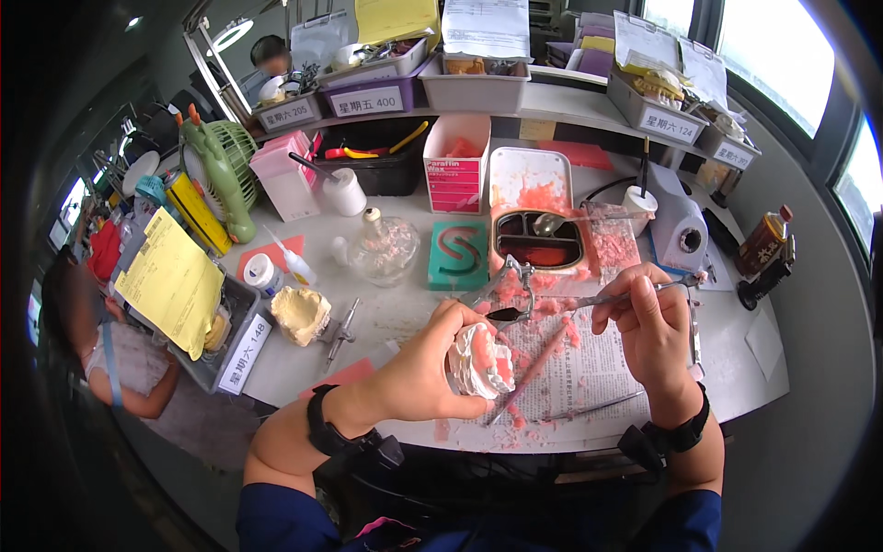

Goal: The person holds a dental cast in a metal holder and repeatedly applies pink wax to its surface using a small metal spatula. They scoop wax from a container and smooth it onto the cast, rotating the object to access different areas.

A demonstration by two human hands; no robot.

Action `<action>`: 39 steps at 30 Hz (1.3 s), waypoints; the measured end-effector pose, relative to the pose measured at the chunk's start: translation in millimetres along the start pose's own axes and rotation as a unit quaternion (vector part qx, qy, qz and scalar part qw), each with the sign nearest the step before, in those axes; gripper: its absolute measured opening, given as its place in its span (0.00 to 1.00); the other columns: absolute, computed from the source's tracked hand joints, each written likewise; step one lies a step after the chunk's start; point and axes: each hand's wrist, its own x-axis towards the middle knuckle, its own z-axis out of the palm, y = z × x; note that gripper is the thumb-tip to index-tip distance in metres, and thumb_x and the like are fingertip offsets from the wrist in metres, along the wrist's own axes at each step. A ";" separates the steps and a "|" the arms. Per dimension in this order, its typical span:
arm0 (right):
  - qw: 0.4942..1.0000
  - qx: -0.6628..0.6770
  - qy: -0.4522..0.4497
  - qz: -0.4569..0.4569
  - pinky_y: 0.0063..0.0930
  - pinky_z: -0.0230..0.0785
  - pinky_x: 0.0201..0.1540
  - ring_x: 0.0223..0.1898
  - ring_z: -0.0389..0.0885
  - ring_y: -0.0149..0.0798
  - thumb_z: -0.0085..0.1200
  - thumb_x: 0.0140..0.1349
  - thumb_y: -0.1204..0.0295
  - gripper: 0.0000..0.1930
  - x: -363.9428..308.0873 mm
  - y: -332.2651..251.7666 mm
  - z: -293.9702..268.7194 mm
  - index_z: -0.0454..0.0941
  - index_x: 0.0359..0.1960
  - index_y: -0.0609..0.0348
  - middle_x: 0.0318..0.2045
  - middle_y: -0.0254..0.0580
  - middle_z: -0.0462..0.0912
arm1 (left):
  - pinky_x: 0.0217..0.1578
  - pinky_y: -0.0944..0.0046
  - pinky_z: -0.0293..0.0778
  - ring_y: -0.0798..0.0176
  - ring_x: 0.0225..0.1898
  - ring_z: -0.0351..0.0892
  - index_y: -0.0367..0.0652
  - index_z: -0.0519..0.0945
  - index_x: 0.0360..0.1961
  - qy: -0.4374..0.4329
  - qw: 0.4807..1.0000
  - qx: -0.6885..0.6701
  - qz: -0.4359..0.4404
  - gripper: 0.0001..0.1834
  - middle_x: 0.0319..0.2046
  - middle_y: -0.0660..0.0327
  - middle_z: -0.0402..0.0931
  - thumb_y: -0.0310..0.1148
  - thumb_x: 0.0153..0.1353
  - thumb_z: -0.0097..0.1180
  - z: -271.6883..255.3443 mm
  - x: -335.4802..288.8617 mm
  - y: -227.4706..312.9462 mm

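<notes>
My left hand (418,363) is closed around a white plaster dental model (474,363) that carries pink wax. In my right hand (648,317), a metal wax spatula (593,300) is pinched between the fingers. The spatula's dark blade points left, just above the model and apart from it. Behind the model stands a metal frame (524,276), partly hidden by my left hand and the blade; I cannot tell whether it joins the model. Pink wax crumbs and a pink-stained stick-like tool (538,363) lie on printed newspaper (598,368) under my hands.
Beyond my hands sits a wax pot (538,262) with dark red wax and a metal spoon (548,224). Left of it are a green block (458,256), a glass spirit lamp (384,250) and another plaster model (300,315). A grey bin (244,327) and a person (129,359) are farther left.
</notes>
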 end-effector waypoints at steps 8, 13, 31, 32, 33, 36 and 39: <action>0.999 -0.034 -0.032 0.021 0.28 0.74 0.34 0.29 0.81 0.38 0.41 0.73 0.66 0.17 -1.2 0.3 1.8 0.73 0.35 0.71 0.28 0.50 0.80 | 0.57 0.64 0.61 0.64 0.57 0.63 0.36 0.62 0.53 0.000 1.000 0.011 -0.006 0.41 0.52 0.56 0.62 0.28 0.39 0.73 -0.3 -0.3 1.3; 0.998 -0.043 -0.023 0.029 0.28 0.74 0.33 0.29 0.81 0.38 0.41 0.72 0.65 0.18 -0.1 0.7 -1.5 0.73 0.35 0.72 0.28 0.49 0.80 | 0.56 0.66 0.62 0.72 0.54 0.64 0.39 0.62 0.53 -0.001 1.000 0.014 0.006 0.39 0.51 0.62 0.64 0.25 0.40 0.72 -0.7 -0.3 -1.2; 0.986 -0.099 0.126 -0.050 0.25 0.69 0.38 0.31 0.77 0.31 0.40 0.73 0.65 0.15 16.7 10.0 -22.8 0.72 0.39 0.66 0.29 0.41 0.79 | 0.62 0.63 0.56 0.65 0.61 0.58 0.39 0.62 0.55 -0.015 0.990 -0.138 -0.032 0.40 0.52 0.60 0.58 0.23 0.42 0.73 2.9 0.7 -1.3; 0.991 -0.060 0.113 -0.042 0.25 0.70 0.37 0.30 0.77 0.32 0.40 0.73 0.64 0.15 15.2 6.9 -21.3 0.72 0.39 0.66 0.29 0.43 0.79 | 0.62 0.64 0.57 0.66 0.60 0.59 0.39 0.62 0.55 -0.016 0.989 -0.142 -0.035 0.40 0.51 0.60 0.58 0.23 0.42 0.73 2.8 0.6 0.2; 0.994 -0.021 0.101 -0.034 0.26 0.70 0.36 0.30 0.78 0.32 0.40 0.73 0.64 0.15 12.9 3.9 -20.0 0.72 0.39 0.67 0.29 0.44 0.79 | 0.61 0.64 0.58 0.67 0.59 0.60 0.40 0.62 0.55 -0.018 0.989 -0.145 -0.038 0.40 0.51 0.61 0.58 0.22 0.42 0.73 3.0 0.5 1.4; 0.998 0.034 0.053 -0.006 0.27 0.72 0.34 0.28 0.79 0.36 0.40 0.73 0.64 0.16 7.7 0.6 -17.5 0.72 0.38 0.68 0.28 0.48 0.80 | 0.59 0.65 0.61 0.69 0.57 0.62 0.40 0.62 0.55 -0.023 0.988 -0.147 -0.049 0.40 0.51 0.63 0.58 0.21 0.41 0.73 3.1 0.3 4.1; 0.999 0.037 0.022 0.021 0.27 0.72 0.31 0.26 0.79 0.37 0.40 0.73 0.65 0.16 2.1 4.0 -5.8 0.72 0.37 0.69 0.26 0.48 0.79 | 0.57 0.66 0.64 0.70 0.56 0.64 0.40 0.63 0.55 -0.016 0.987 -0.154 -0.040 0.40 0.51 0.63 0.60 0.21 0.41 0.74 3.8 0.6 -1.4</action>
